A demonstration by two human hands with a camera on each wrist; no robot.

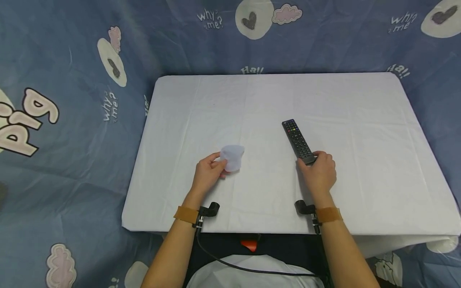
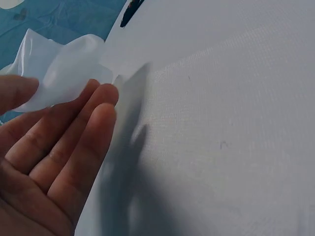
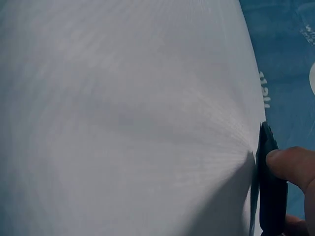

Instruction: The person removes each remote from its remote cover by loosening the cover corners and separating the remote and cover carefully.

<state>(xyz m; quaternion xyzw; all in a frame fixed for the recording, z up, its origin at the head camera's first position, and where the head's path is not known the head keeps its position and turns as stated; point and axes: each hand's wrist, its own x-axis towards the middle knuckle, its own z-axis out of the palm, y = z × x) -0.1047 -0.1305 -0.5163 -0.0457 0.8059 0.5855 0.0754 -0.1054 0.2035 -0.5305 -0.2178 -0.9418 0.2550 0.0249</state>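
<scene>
Between thumb and fingers, my left hand (image 1: 210,171) pinches a small, thin, translucent whitish piece (image 1: 232,157) that looks soft, like a silicone cover or film. In the left wrist view this pale piece (image 2: 61,66) is bent and wavy at its edge, with the thumb pressed on its face. My right hand (image 1: 319,173) grips a black remote control (image 1: 298,139) by its near end, buttons facing up and far end pointing away and slightly left. From the right wrist view the remote (image 3: 272,191) shows edge-on, the thumb on its side.
Both hands are over a table covered with a white cloth (image 1: 273,100). Blue printed fabric (image 1: 86,172) surrounds the table at the back and sides. A black cable (image 1: 245,271) runs from the left wrist camera across the person's lap.
</scene>
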